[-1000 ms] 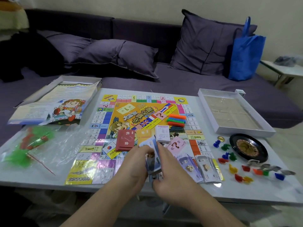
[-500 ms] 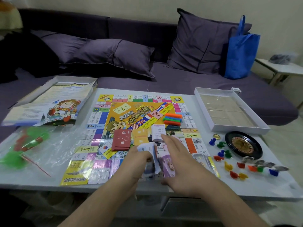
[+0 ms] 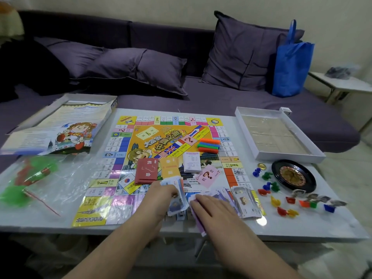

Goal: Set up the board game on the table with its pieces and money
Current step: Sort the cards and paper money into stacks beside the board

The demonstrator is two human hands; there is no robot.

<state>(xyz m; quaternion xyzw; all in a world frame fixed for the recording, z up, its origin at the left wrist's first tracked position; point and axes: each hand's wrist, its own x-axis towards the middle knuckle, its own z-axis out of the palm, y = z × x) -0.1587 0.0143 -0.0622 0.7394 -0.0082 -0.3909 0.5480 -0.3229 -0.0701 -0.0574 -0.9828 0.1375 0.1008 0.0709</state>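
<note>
I'm gripping the banknote wad in my left hand; my right hand is lying flat on purple notes at its 3 o'clock.

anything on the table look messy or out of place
Nothing is damaged or spilled. The pink card lies crooked on the board while the red card stack sits squarer, and the small plastic pieces are scattered loosely beside the roulette wheel, unsorted by colour. The rest looks like setup under way.

Both forearms are bare to the frame's edge; left hand and right hand ungloved.
</note>
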